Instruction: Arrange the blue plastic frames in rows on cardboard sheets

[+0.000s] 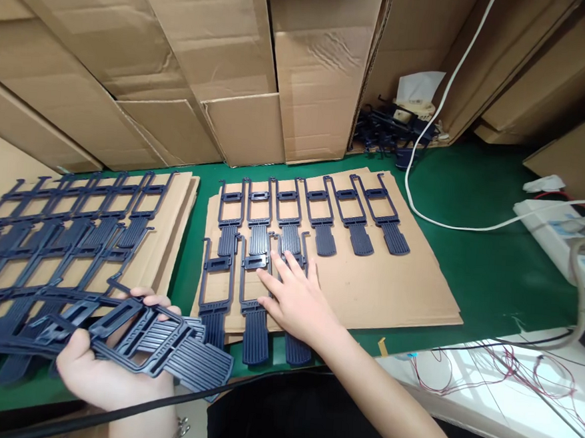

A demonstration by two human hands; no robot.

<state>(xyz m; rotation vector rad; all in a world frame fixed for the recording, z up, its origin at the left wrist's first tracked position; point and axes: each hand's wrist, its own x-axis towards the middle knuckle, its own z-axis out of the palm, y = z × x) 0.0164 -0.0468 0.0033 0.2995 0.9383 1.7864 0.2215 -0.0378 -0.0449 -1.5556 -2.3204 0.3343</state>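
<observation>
My left hand [111, 373] is closed around a fanned stack of dark blue plastic frame parts [163, 343] at the lower left. My right hand [294, 296] lies flat with fingers spread on a blue part [290, 245] in the second row on a cardboard sheet [378, 285]. That sheet carries a back row of several blue parts [318, 211] and a front row of three, all laid side by side with ribbed tabs toward me.
A second cardboard sheet [171, 237] at left is covered with several overlapping blue parts [61, 229]. Cardboard boxes [183, 58] wall the back. More blue parts [383, 132] are piled at back right. A white cable [433, 219] and white device [562, 231] lie right.
</observation>
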